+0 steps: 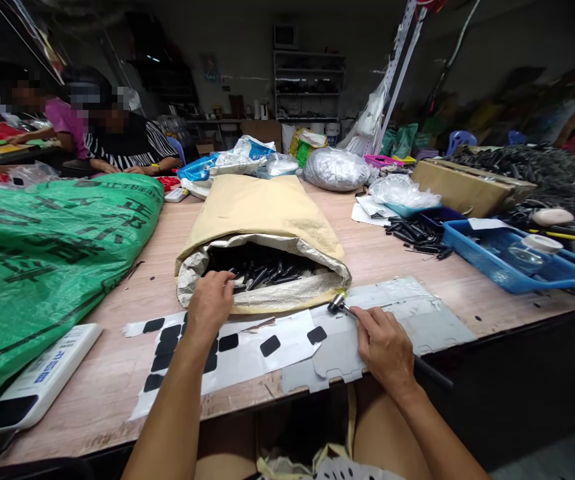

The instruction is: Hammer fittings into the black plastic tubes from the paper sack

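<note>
The tan sack (pixel 262 210) lies on the bench (pixel 377 260) in front of me, its mouth open toward me and black parts (pixel 265 272) heaped inside. My left hand (pixel 211 301) is at the left side of the sack's mouth, fingers bent close together over the opening; whether they pinch one of the parts I cannot tell. My right hand (pixel 385 343) is closed round a hammer (pixel 337 305), its metal head just beside the right corner of the sack's mouth. In front of the sack lies a white sheet (pixel 295 353) with black patches (pixel 270 345) on it, and a grey board (pixel 432 312) runs off to the sack's right. Left of the sack there's a green bag (pixel 62 267), with a white device (pixel 55 377) nearer to me. Right of the sack sit a pile of black pieces (pixel 412 233) and, farther off, a blue tray (pixel 477 261)
</note>
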Motion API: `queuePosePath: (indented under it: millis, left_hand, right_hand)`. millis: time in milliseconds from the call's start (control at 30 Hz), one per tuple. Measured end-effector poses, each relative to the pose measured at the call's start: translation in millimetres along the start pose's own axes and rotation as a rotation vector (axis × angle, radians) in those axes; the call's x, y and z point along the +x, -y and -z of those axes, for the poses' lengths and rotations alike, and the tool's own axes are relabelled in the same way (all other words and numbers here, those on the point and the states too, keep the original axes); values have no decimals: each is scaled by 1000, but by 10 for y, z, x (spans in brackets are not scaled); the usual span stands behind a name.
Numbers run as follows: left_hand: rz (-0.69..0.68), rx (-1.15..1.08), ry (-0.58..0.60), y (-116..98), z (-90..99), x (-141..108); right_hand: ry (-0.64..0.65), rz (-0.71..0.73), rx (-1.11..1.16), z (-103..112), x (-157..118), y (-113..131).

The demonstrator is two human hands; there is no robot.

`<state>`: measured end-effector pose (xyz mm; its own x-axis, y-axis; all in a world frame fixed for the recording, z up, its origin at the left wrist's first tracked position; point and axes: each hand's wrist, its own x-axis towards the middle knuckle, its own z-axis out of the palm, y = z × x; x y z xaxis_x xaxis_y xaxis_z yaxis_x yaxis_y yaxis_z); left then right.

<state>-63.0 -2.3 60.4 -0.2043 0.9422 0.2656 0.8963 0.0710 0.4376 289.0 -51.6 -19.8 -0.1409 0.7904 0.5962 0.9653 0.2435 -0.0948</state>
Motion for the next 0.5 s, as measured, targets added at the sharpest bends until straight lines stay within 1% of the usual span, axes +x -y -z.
queuePosePath:
  millis: [67, 100, 167, 300, 400, 500]
  left_hand:
    - [59, 145, 65, 263, -78, 188]
    - [74, 171, 107, 358, -112, 233]
    - [78, 168, 161, 477, -158, 254]
    - [61, 133, 210, 543, -161, 201]
    - [38, 86, 224, 526, -124, 160]
    - [26, -34, 252, 485, -93, 110]
  right_hand:
    - [6, -7, 6, -9, -4, -3]
    - [7, -9, 5, -13, -5, -4]
    - [7, -7, 0, -20, -5, -5]
    - [8, -1, -6, -21, 0, -4]
    - [0, 4, -3, -12, 4, 1]
    - [3, 10, 3, -4, 6, 8]
